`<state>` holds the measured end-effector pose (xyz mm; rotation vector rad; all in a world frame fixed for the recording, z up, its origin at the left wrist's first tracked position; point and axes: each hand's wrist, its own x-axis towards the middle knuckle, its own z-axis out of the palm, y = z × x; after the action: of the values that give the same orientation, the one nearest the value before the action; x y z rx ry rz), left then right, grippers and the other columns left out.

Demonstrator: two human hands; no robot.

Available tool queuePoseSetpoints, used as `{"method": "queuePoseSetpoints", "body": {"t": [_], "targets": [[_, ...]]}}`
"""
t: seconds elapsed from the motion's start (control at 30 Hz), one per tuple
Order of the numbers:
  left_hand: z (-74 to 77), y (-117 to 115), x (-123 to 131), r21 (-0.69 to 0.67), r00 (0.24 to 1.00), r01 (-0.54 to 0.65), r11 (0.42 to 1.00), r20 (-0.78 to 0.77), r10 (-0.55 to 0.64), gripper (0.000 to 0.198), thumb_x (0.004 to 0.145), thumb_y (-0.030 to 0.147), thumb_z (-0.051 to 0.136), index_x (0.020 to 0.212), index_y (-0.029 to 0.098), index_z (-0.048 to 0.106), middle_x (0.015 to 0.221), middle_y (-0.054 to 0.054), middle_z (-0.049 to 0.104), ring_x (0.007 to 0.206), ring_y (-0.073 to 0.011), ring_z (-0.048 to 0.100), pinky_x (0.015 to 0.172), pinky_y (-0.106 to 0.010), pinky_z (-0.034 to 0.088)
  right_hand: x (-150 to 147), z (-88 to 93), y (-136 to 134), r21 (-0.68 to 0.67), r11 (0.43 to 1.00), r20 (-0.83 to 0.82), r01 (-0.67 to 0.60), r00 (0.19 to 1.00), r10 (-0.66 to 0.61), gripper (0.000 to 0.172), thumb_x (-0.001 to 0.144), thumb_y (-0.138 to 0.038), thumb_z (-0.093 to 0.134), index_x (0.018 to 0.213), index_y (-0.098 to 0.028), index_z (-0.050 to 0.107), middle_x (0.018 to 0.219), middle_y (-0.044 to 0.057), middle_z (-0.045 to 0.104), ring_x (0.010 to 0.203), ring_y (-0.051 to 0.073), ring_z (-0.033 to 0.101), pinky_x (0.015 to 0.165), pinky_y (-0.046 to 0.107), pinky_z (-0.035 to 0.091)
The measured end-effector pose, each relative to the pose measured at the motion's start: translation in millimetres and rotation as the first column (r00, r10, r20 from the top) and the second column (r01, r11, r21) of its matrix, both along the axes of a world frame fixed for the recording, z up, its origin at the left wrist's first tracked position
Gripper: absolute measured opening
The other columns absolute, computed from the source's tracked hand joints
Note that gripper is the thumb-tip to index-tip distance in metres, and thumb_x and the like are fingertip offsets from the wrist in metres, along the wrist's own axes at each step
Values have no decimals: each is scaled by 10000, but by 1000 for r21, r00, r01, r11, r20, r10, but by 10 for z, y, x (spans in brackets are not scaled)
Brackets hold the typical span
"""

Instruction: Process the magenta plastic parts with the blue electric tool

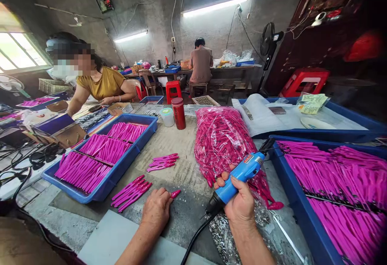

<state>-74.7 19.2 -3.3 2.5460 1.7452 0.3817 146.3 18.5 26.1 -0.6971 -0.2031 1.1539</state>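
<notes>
My right hand (241, 203) is wrapped round a blue electric screwdriver (244, 173), its black nose pointing down to the left and a thin bit showing at the end. My left hand (155, 207) is closed over a slim pink plastic piece, pressed down on the worktop; only its dark pink tip (175, 193) sticks out past the fingers. Left of that hand lies a fan of pink pieces (132, 192) with dark pink ends. A smaller group of pink pieces (163, 162) lies farther back. Tiny metal rings (185, 200) are scattered beside my left hand.
A clear bag of dark pink parts (222, 136) stands behind the screwdriver, and a bag of small metal parts (222, 237) lies below. Blue trays of pink pieces flank me on the left (104, 192) and right (290, 194). A red canister (178, 114) stands behind. Two co-workers sit farther off.
</notes>
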Motion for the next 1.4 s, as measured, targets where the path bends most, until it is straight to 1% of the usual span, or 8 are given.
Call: {"method": "queuePoseSetpoints", "body": {"t": [0.23, 0.4, 0.6, 0.7, 0.93, 1.07, 1.2, 1.4], "targets": [[0, -14, 27, 12, 995, -66, 998, -78, 66, 229, 829, 217, 469, 653, 206, 614, 682, -12, 592, 699, -159, 541, 605, -250, 361, -8, 30, -13, -28, 1000, -33, 5, 999, -6, 542, 465, -293, 707, 971, -226, 525, 633, -24, 514, 507, 139, 476, 481, 267, 439], [77, 7, 27, -62, 990, -66, 996, -129, 57, 249, 849, 229, 458, 672, 201, 630, 719, -16, 612, 712, -155, 558, 611, -244, 369, -13, 43, -8, -14, 1000, -29, 5, 1000, -5, 544, 469, -298, 711, 972, -222, 520, 631, -22, 513, 505, 145, 476, 472, 272, 436], [47, 7, -11, -37, 998, -37, 999, -54, 35, 236, 847, 238, 467, 684, 206, 634, 737, -18, 621, 720, -152, 554, 619, -236, 372, -13, 3, 7, 10, 1000, -42, 5, 999, -5, 544, 483, -301, 721, 974, -221, 502, 635, -23, 516, 510, 145, 476, 479, 271, 432], [40, 8, 2, -65, 997, -47, 997, -65, 42, 255, 857, 246, 448, 688, 202, 633, 748, -22, 620, 734, -156, 546, 639, -242, 376, -12, -12, 6, 6, 1000, -33, 4, 999, -3, 539, 485, -299, 716, 973, -220, 500, 638, -22, 517, 514, 143, 476, 485, 270, 432], [135, 28, 131, -189, 975, -184, 965, -163, 154, 260, 869, 231, 420, 741, 193, 644, 836, -40, 629, 848, -189, 540, 718, -271, 380, -16, 23, -12, -6, 1000, -6, -1, 1000, 1, 540, 473, -300, 703, 970, -211, 511, 631, -27, 509, 508, 137, 474, 484, 265, 431], [135, 33, 103, -189, 988, -149, 971, -69, 138, 237, 859, 226, 423, 756, 193, 634, 841, -40, 619, 838, -178, 548, 721, -265, 391, -18, 26, -15, 0, 1000, -9, -3, 1000, 3, 564, 465, -294, 709, 983, -212, 503, 625, -29, 509, 501, 143, 475, 464, 266, 424], [177, 70, 27, -193, 976, -150, 970, 125, 176, 214, 826, 247, 437, 714, 185, 608, 776, -34, 600, 773, -170, 553, 696, -263, 401, -19, 9, -1, 26, 1000, -24, -2, 1000, 2, 584, 468, -291, 707, 1002, -208, 486, 621, -29, 513, 494, 148, 477, 438, 252, 400], [266, 118, -63, -325, 859, -136, 936, 432, 275, 186, 713, 318, 472, 679, 179, 590, 653, -1, 563, 659, -164, 520, 627, -266, 381, -29, 11, 11, 26, 1000, -48, 2, 999, 0, 589, 477, -292, 705, 1008, -210, 465, 621, -31, 524, 494, 150, 481, 431, 245, 390]]}}
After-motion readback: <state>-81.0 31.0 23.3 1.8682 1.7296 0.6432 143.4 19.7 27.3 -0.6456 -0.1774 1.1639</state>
